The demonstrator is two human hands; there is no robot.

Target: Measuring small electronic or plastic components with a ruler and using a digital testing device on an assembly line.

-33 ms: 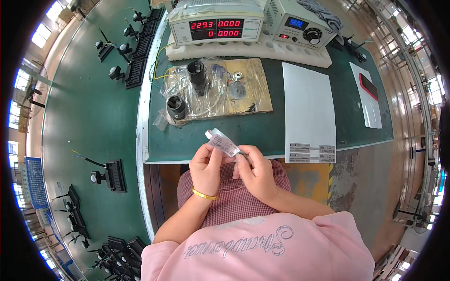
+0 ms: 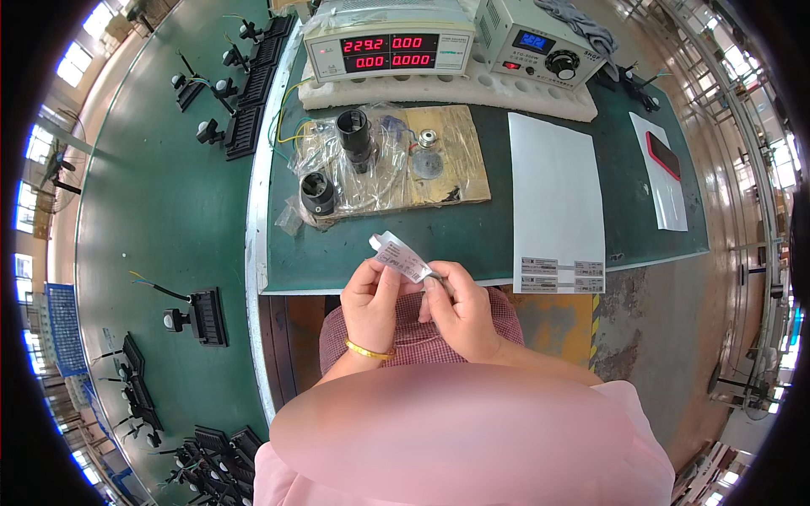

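Neither left hand nor right hand has moved visibly, but a blurred pink patch now covers the shirt front. Both pinch a white label before the bench's near edge, long axis ten-to-four, curled end toward ten. Its dark print is too small to read. Toward two o'clock, a white sheet bears grey printed blocks.

Bright windows glow far left, with scuffed floor right of green tables.
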